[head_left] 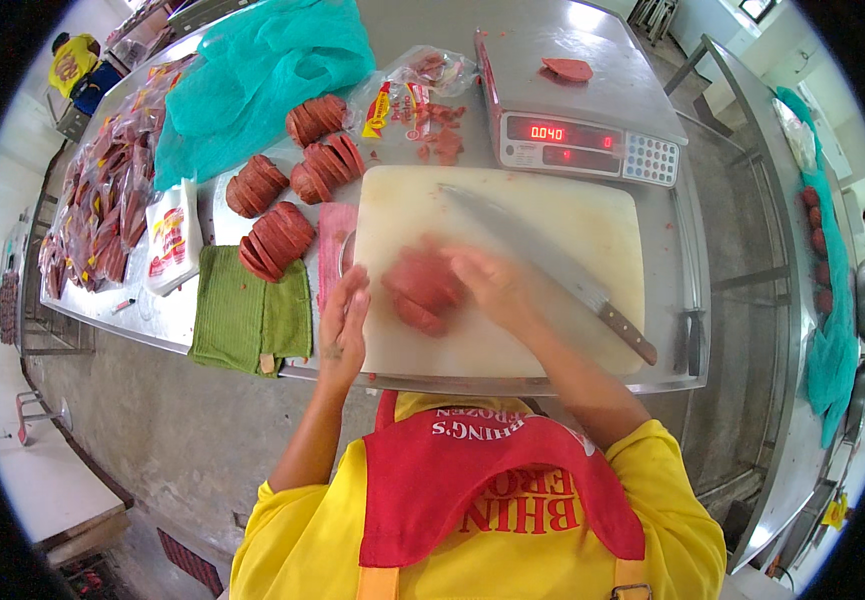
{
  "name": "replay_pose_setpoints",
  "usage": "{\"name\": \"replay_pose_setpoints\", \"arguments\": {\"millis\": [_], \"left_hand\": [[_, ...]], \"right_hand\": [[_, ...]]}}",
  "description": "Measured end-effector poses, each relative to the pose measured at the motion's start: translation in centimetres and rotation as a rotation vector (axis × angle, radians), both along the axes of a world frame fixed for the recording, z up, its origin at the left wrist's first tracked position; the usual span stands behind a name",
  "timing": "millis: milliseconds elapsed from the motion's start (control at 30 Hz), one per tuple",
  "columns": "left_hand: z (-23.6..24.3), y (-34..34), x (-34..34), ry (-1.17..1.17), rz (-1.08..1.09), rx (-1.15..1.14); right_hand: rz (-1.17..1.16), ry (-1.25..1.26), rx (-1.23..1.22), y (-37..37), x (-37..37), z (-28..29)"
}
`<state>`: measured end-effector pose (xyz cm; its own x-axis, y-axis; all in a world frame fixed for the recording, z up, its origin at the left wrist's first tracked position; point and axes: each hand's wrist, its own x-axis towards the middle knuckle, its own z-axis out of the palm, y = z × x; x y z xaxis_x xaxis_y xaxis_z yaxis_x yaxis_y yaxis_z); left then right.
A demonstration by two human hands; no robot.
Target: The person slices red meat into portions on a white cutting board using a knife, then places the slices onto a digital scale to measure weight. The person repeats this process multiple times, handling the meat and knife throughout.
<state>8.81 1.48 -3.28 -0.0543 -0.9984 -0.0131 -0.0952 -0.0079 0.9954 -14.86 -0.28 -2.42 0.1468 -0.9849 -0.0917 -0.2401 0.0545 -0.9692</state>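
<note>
A pile of sliced red meat (422, 290) lies on the white cutting board (542, 200), blurred by motion. My right hand (492, 285) is at the right side of this meat; its fingers are smeared, so I cannot tell whether they grip it. At the board's left edge, my left hand (345, 320) is held up open, its fingers stretched and nothing in them. A long knife (542, 250) with a wooden handle rests diagonally across the board, to the right of the meat. Beside my left hand, a pink cloth (332, 235) shows partly under the board's edge.
A scale (587, 140) with one meat slice (566, 69) on its plate stands behind the board. Several sliced meat rolls (277, 240), a green towel (252, 305), white plastic bags (172, 240), packed meat (102, 200) and teal plastic (262, 80) lie left. Another knife (690, 340) is at right.
</note>
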Motion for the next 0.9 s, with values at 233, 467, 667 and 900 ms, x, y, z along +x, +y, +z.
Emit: {"name": "replay_pose_setpoints", "arguments": {"millis": [233, 467, 667, 900], "left_hand": [[-1.4, -4.4, -4.1, -0.019, -0.356, -0.123], [0.0, -6.1, -0.3, 0.322, -0.077, 0.141], [2.4, -8.1, 0.5, 0.46, 0.107, 0.064], [7.1, -16.8, -11.1, -0.006, -0.123, -0.385]], "right_hand": [[0.175, 0.815, -0.295, 2.3, 4.0, 3.9], [0.077, 0.679, -0.188, 0.1, 5.2, 5.1], [0.004, -0.05, 0.59, -2.8, 0.3, 7.8], [-0.291, -0.084, -0.057, -11.9, -15.3, 12.2]]}}
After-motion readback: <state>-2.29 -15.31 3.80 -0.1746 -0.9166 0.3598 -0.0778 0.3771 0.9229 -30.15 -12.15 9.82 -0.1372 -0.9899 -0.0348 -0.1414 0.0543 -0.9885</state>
